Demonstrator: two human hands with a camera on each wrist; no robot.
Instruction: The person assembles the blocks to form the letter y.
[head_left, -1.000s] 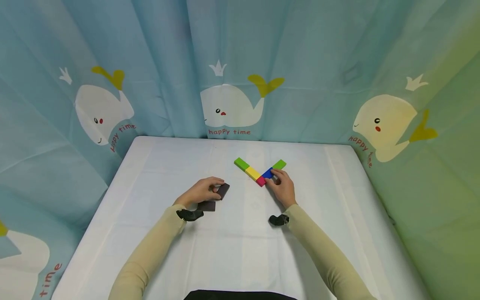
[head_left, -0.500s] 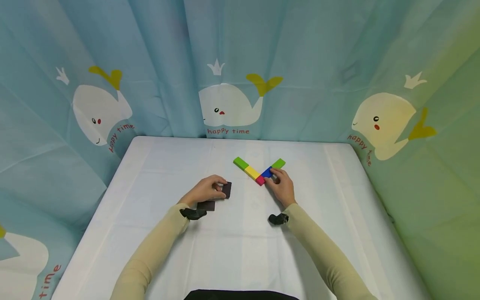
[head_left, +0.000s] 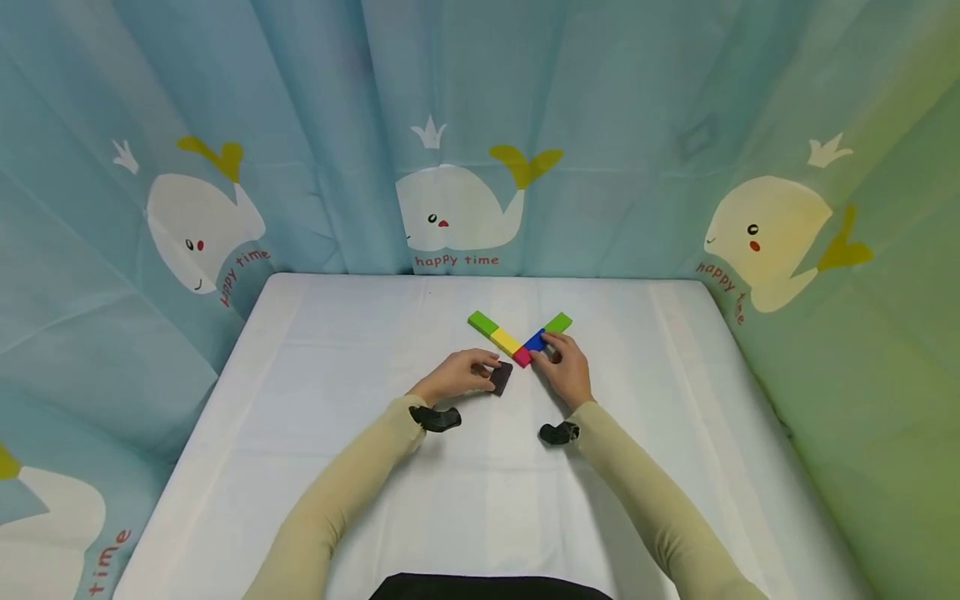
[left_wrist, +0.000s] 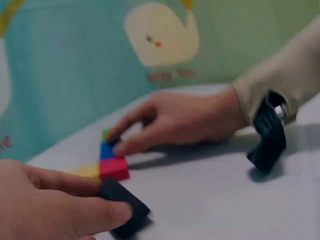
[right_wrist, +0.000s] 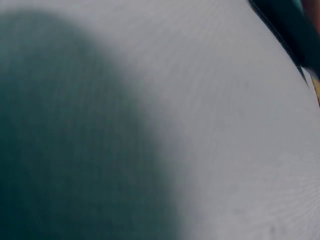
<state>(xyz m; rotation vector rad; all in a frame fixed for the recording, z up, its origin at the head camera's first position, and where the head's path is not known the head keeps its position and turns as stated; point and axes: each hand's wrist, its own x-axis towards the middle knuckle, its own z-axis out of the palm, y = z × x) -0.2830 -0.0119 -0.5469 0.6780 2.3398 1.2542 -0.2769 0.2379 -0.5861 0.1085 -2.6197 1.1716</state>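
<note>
Coloured blocks lie in a V on the table in the head view. A green block and a yellow block form the left arm. A red block sits at the corner. The blue block and another green block form the right arm. My right hand pinches the blue block between thumb and fingers. A flat black block is gripped by my left hand, just left of and below the red corner. In the left wrist view, the black block appears close in front of the red one.
The white tabletop surrounds the blocks. Behind it and at the sides hangs a whale-print curtain. Black straps are on both wrists. The right wrist view mostly shows table surface and a blurred dark shape.
My left hand has moved right with the black block, towards the red corner. A second black block, seen earlier near the left wrist, is now out of sight. The right hand stays put.
</note>
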